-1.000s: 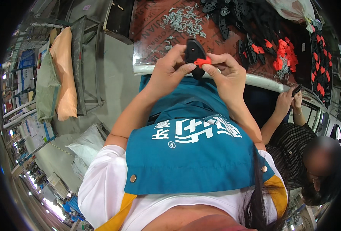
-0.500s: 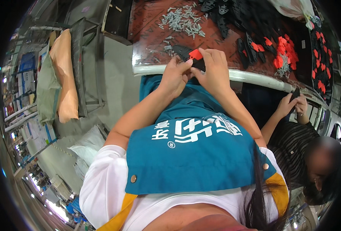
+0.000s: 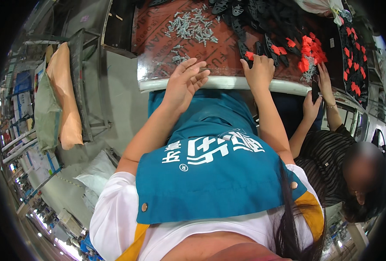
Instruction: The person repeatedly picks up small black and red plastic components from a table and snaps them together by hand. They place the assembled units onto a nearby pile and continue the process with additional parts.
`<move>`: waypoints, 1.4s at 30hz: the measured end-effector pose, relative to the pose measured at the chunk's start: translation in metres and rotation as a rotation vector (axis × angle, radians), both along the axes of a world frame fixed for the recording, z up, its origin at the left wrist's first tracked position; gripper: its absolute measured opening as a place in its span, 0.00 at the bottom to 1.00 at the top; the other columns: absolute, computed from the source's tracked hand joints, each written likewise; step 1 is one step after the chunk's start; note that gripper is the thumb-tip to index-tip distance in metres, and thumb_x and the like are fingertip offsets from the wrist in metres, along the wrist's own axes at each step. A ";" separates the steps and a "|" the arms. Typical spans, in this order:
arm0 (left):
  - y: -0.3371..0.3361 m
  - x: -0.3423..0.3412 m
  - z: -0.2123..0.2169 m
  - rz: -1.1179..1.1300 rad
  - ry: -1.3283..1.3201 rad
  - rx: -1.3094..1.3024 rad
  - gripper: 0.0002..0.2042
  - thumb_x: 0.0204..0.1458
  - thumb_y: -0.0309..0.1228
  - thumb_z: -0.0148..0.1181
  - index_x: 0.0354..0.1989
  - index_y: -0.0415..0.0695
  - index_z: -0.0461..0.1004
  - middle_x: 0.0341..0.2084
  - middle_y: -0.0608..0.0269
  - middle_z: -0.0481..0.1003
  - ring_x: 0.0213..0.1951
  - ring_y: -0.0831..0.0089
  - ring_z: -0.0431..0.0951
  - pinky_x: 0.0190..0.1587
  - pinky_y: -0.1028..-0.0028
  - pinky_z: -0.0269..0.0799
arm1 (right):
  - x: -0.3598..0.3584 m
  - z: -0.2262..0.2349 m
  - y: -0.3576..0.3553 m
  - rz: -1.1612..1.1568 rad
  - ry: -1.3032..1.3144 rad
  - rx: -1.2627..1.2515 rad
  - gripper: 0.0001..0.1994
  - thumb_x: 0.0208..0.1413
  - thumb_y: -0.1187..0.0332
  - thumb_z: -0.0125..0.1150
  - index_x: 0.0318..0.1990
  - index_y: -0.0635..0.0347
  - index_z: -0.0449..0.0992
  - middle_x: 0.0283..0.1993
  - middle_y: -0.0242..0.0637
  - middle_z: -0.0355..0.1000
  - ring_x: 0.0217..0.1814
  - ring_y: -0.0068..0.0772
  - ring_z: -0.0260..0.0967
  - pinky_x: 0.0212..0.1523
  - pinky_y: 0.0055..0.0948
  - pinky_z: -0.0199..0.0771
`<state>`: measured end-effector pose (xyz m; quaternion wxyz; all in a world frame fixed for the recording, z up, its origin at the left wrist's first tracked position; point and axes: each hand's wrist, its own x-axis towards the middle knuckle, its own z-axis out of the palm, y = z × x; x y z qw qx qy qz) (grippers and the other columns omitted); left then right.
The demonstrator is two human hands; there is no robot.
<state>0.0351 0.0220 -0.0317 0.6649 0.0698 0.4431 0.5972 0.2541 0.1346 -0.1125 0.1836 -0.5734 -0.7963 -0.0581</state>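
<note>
We see the left hand (image 3: 182,88) raised in front of the apron (image 3: 210,191), its fingers loosely curled and parted — nothing shows in their grip. Just ahead of those fingers, we find a small cluster of silver metal pieces (image 3: 177,56) on the red-brown tabletop (image 3: 228,56), and beyond it a larger spread of silver pieces (image 3: 191,26). Our right hand (image 3: 259,76) reaches over the white edge (image 3: 214,82), thumb set well apart from the extended fingers, with nothing visible between them. A black part (image 3: 243,48) bearing a red piece (image 3: 249,55) lies just ahead and to the left of these fingers; we cannot tell whether any fingertip touches it. Directly ahead and slightly right of the right fingers lie more black parts (image 3: 271,48), some with red pieces on them, while a dark pile (image 3: 241,13) stretches farther beyond. Farther to the right of those fingers, we see a heap of red pieces (image 3: 313,48) and, next to it — closer to the tabletop's edge — a co-worker's hands (image 3: 325,82) around a dark piece (image 3: 315,88).
</note>
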 end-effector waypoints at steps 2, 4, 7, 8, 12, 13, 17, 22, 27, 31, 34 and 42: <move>0.001 0.002 0.004 0.021 0.001 -0.015 0.17 0.56 0.26 0.52 0.54 0.39 0.62 0.50 0.52 0.69 0.46 0.65 0.73 0.49 0.69 0.72 | 0.003 0.000 0.006 -0.073 -0.028 0.018 0.17 0.43 0.56 0.68 0.35 0.58 0.75 0.37 0.37 0.68 0.42 0.42 0.63 0.41 0.39 0.65; 0.000 0.001 0.010 0.025 0.018 -0.023 0.17 0.56 0.26 0.52 0.54 0.39 0.62 0.49 0.52 0.69 0.44 0.66 0.74 0.48 0.69 0.72 | 0.006 -0.003 0.012 -0.134 -0.053 0.027 0.15 0.43 0.57 0.67 0.34 0.57 0.74 0.38 0.37 0.66 0.43 0.42 0.63 0.41 0.40 0.65; -0.003 -0.005 0.006 0.021 0.018 -0.030 0.17 0.56 0.26 0.52 0.54 0.39 0.62 0.48 0.54 0.70 0.42 0.68 0.74 0.46 0.71 0.72 | 0.018 -0.007 0.023 -0.162 -0.054 0.032 0.14 0.43 0.60 0.68 0.35 0.56 0.74 0.39 0.37 0.66 0.44 0.43 0.63 0.43 0.40 0.65; -0.003 -0.008 0.005 0.032 0.020 -0.035 0.17 0.56 0.26 0.52 0.54 0.39 0.63 0.47 0.55 0.70 0.42 0.69 0.74 0.46 0.71 0.72 | 0.021 -0.008 0.027 -0.165 -0.045 0.033 0.14 0.43 0.61 0.68 0.35 0.56 0.75 0.39 0.37 0.66 0.45 0.43 0.63 0.43 0.41 0.65; -0.001 -0.020 -0.008 0.069 0.012 -0.041 0.17 0.56 0.26 0.52 0.53 0.40 0.63 0.45 0.57 0.71 0.41 0.71 0.73 0.45 0.72 0.72 | 0.005 0.003 0.045 0.073 0.151 0.108 0.14 0.43 0.64 0.68 0.38 0.57 0.76 0.42 0.38 0.67 0.46 0.45 0.63 0.44 0.41 0.66; 0.000 -0.022 -0.011 0.070 0.010 -0.041 0.16 0.56 0.26 0.52 0.53 0.40 0.63 0.45 0.58 0.72 0.40 0.72 0.73 0.45 0.72 0.72 | -0.003 0.006 0.052 0.141 0.152 0.087 0.15 0.43 0.64 0.68 0.38 0.57 0.76 0.42 0.39 0.67 0.45 0.45 0.64 0.44 0.41 0.67; 0.004 -0.024 -0.015 0.040 -0.035 -0.038 0.14 0.56 0.26 0.52 0.51 0.41 0.66 0.44 0.59 0.72 0.40 0.73 0.73 0.44 0.73 0.73 | -0.033 0.000 0.090 0.213 0.017 0.018 0.15 0.39 0.69 0.67 0.37 0.58 0.74 0.40 0.40 0.67 0.45 0.45 0.65 0.40 0.40 0.71; 0.002 -0.026 -0.014 0.030 -0.032 -0.038 0.11 0.57 0.27 0.51 0.48 0.41 0.68 0.42 0.60 0.73 0.38 0.74 0.74 0.43 0.74 0.73 | -0.044 0.005 0.105 0.217 -0.108 -0.175 0.19 0.36 0.72 0.66 0.40 0.58 0.71 0.41 0.42 0.66 0.45 0.47 0.65 0.41 0.39 0.73; 0.005 -0.019 -0.021 -0.105 -0.059 -0.050 0.11 0.59 0.30 0.49 0.48 0.39 0.68 0.39 0.60 0.73 0.39 0.72 0.75 0.45 0.73 0.73 | -0.046 0.021 0.077 0.280 0.365 -0.295 0.19 0.39 0.71 0.68 0.40 0.62 0.69 0.40 0.43 0.65 0.44 0.45 0.68 0.38 0.36 0.73; 0.014 -0.010 -0.027 -0.200 -0.253 -0.084 0.15 0.62 0.40 0.45 0.47 0.41 0.69 0.40 0.61 0.73 0.42 0.70 0.74 0.49 0.69 0.71 | -0.074 0.056 0.013 0.725 0.729 -0.221 0.22 0.33 0.78 0.68 0.39 0.61 0.68 0.39 0.40 0.64 0.41 0.41 0.66 0.37 0.30 0.71; 0.017 -0.015 -0.020 -0.152 -0.189 -0.046 0.16 0.61 0.43 0.47 0.44 0.42 0.70 0.39 0.61 0.74 0.42 0.70 0.74 0.48 0.68 0.71 | -0.088 0.053 -0.026 0.839 0.560 -0.200 0.26 0.33 0.78 0.67 0.46 0.59 0.69 0.42 0.41 0.66 0.46 0.46 0.64 0.48 0.39 0.66; -0.004 -0.072 -0.047 0.267 -0.006 -0.088 0.11 0.60 0.35 0.49 0.42 0.40 0.67 0.35 0.60 0.73 0.38 0.70 0.75 0.43 0.69 0.74 | -0.098 -0.001 0.061 0.450 0.362 -0.106 0.12 0.48 0.74 0.57 0.42 0.58 0.73 0.46 0.43 0.68 0.45 0.50 0.63 0.48 0.39 0.65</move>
